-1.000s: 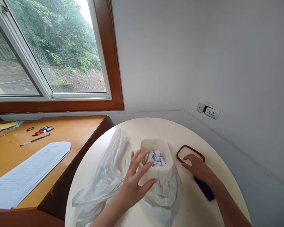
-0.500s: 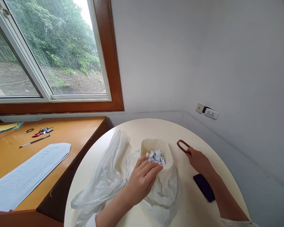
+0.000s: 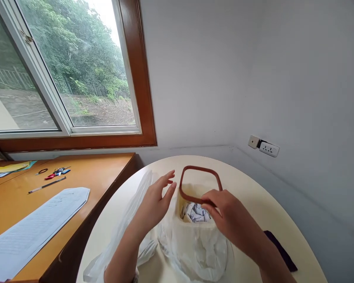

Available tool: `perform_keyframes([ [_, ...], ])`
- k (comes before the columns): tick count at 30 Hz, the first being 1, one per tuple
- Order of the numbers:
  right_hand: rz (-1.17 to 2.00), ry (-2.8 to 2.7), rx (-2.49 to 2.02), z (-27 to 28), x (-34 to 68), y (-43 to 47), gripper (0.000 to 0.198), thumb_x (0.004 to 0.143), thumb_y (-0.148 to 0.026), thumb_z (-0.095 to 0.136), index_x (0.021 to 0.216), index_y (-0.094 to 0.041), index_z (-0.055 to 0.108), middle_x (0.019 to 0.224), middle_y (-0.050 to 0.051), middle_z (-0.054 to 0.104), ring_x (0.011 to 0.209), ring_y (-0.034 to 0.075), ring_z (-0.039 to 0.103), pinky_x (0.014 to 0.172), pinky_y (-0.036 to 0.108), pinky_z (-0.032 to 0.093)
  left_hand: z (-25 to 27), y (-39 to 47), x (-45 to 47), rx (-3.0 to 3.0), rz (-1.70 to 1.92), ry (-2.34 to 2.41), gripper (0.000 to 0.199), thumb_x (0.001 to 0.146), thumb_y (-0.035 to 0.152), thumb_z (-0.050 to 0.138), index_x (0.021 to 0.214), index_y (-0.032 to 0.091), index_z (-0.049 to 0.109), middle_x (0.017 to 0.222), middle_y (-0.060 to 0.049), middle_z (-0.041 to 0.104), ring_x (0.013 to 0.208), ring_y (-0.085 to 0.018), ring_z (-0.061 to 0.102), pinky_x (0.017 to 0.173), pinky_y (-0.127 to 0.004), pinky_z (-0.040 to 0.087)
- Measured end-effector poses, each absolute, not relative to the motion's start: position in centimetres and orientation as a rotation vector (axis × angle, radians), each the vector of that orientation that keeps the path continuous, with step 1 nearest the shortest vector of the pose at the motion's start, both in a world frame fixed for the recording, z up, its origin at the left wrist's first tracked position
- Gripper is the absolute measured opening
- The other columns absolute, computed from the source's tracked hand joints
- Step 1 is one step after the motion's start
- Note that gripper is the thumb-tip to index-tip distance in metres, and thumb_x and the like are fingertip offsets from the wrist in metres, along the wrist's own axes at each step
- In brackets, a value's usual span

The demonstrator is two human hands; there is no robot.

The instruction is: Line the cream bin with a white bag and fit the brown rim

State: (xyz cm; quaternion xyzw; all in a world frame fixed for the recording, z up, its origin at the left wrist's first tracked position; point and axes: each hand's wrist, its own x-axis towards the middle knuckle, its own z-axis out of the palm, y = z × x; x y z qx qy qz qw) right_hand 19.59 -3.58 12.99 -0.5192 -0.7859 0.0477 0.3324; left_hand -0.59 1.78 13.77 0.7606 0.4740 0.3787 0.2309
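Observation:
A brown rim ring [image 3: 201, 169], roughly rectangular with rounded corners, is gripped at its near side by my right hand [image 3: 225, 210]. It is tilted above the mouth of a small bin [image 3: 179, 210]. A white plastic bag [image 3: 199, 243] lines the bin and drapes over its outside. Crumpled paper [image 3: 197, 212] lies inside. My left hand [image 3: 157, 198] hovers to the left of the ring, fingers apart and holding nothing. Below and beside my left arm lies another stretch of clear-white plastic bag [image 3: 129, 210].
Everything stands on a round cream table [image 3: 250, 196]. A dark flat object [image 3: 281, 251] lies by my right forearm. On the wooden desk [image 3: 103, 173] at left are paper sheets [image 3: 47, 224], a pen [image 3: 47, 184] and keys [image 3: 59, 171]. A wall socket [image 3: 269, 149] is at right.
My right hand has brought the brown ring from the table's right side to over the bin. My left hand has left the bin's mouth, moved up and left, and opened.

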Motion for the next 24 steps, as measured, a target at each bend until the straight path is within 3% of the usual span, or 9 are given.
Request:
perform_keyframes([
  [5,0.003,-2.258,-1.306,12.3,18.1,-4.5,0.015,0.081,-0.013,0.046,0.077,-0.023,0.055,0.07,0.002,0.062,0.06,0.018,0.054,0.058,0.031,0.038,12.6,2.1,-0.8,2.142,0.808,1.243,0.052,0.086,0.043,0.039,0.135,0.028,0.031,0.139,-0.003,0.038,0.127,-0.024,0.036,0.102,-0.041,0.033],
  [9,-0.069,-2.266,-1.367,12.2,18.0,-5.2,0.018,0.078,-0.006,0.045,0.077,-0.021,0.056,0.07,0.001,0.061,0.059,0.016,0.053,0.057,0.029,0.034,12.5,2.0,-1.0,2.217,0.626,1.211,0.054,0.087,0.044,0.036,0.138,0.03,0.023,0.144,0.001,0.028,0.132,-0.022,0.027,0.106,-0.04,0.028],
  [24,0.202,-2.306,-1.51,12.8,18.1,-4.9,0.019,0.081,-0.006,0.044,0.078,-0.02,0.056,0.075,-0.001,0.061,0.067,0.015,0.054,0.061,0.027,0.035,12.7,2.1,-1.8,2.291,0.371,1.17,0.05,0.086,0.049,0.036,0.133,0.03,0.036,0.142,0.0,0.032,0.131,-0.021,0.027,0.106,-0.039,0.028],
])
